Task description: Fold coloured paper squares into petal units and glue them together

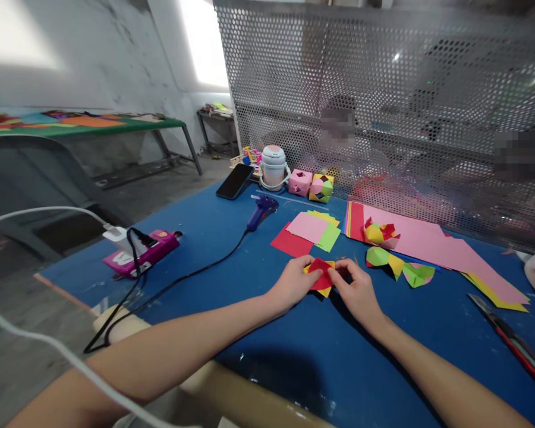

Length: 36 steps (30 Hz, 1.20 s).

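Between my two hands, just above the blue table [196, 238], is a small folded piece of red and yellow paper [321, 278]. My left hand [294, 282] pinches its left side, thumb on the red face. At its right edge my right hand [355, 290] grips it between thumb and fingers. Beyond the hands lies a stack of paper squares, with a pink square [307, 227] on top, a red square [289, 242] at the left and a green square [330, 238] at the right. Folded green and yellow pieces [399, 266] rest to the right of my right hand.
A blue glue gun [263, 211] trails its black cord to a purple power strip [149, 252]. Behind stand a phone [235, 181], a lidded jar [273, 169] and two paper cubes [310, 185]. Pink sheets [419, 235] and red-handled scissors [508, 339] lie right; a perforated metal screen [383, 89] borders the table.
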Tool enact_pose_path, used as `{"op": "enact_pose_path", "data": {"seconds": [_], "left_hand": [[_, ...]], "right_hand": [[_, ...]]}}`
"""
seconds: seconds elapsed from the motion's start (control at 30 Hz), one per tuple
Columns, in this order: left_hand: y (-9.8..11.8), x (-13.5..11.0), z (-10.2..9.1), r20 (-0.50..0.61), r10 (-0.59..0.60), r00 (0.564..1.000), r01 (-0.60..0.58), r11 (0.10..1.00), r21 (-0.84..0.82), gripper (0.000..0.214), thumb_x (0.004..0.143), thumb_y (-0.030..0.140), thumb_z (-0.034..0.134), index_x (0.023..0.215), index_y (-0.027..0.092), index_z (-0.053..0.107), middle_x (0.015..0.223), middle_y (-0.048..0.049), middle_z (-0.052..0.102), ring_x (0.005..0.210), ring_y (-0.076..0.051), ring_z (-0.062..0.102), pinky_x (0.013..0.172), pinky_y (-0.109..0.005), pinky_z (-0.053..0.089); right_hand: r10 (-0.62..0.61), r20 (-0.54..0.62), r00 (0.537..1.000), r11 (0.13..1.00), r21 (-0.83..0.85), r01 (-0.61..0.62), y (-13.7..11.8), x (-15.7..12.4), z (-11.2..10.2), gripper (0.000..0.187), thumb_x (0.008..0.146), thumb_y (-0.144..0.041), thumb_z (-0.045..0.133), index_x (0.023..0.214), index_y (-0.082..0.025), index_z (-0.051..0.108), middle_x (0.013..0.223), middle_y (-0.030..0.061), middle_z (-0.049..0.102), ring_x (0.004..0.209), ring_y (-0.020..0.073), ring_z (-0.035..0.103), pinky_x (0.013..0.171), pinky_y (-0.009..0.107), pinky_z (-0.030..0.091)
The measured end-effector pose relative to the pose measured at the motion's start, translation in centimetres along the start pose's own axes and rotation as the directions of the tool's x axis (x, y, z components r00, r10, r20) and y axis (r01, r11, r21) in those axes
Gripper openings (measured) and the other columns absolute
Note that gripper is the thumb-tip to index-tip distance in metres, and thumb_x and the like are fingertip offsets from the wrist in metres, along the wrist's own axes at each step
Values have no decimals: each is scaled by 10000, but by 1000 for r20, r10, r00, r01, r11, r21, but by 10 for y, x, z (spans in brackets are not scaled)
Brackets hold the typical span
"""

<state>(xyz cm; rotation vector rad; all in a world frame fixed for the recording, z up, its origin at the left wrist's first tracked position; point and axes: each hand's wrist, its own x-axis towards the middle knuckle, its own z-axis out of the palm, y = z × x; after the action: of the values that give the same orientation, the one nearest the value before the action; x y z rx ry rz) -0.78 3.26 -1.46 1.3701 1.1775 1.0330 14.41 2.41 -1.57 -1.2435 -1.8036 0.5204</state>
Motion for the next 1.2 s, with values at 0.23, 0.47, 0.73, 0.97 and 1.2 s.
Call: {"op": "enact_pose_path", "data": {"seconds": [0.23,0.47,0.73,0.97,1.2], "left_hand": [[-7,2,0,47,53,998,-58,990,125,57,674,194,514,643,164,476,602,39,508,580,-109,474,528,-213,361],[-3,2,-1,115,77,990,-99,975,201,23,672,168,487,652,161,477,617,38,502,612,-114,471,541,-211,348],[-1,1,0,125,25,992,-46,985,168,53,667,168,515,645,167,466,567,53,493,537,-97,474,472,-189,339],[4,12,-10,36,-93,995,98,972,-215,93,674,120,527,763,146,511,606,19,592,455,-97,532,434,-210,428],[24,28,-40,-181,-104,978,9,885,-465,133,648,94,573,769,114,521,632,-28,612,456,-90,546,422,-193,428]], "right_hand": [[-20,-1,1000,998,51,20,0,0,1,133,835,-263,508,755,-180,575,704,8,584,632,137,531,609,251,427],[-77,-8,997,994,78,78,-3,0,-1,161,844,-242,508,725,-188,603,709,5,604,677,140,550,657,256,423],[79,-22,997,987,144,-75,-3,-1,-4,211,836,-330,508,747,-185,633,727,12,632,687,150,567,654,252,437],[232,75,970,954,178,-242,11,7,-2,269,840,-377,452,922,-172,605,812,38,651,664,157,578,663,292,465],[-168,226,960,944,-242,222,9,13,0,269,840,-286,471,1051,-180,598,1097,94,604,1028,226,520,903,391,392]]}}
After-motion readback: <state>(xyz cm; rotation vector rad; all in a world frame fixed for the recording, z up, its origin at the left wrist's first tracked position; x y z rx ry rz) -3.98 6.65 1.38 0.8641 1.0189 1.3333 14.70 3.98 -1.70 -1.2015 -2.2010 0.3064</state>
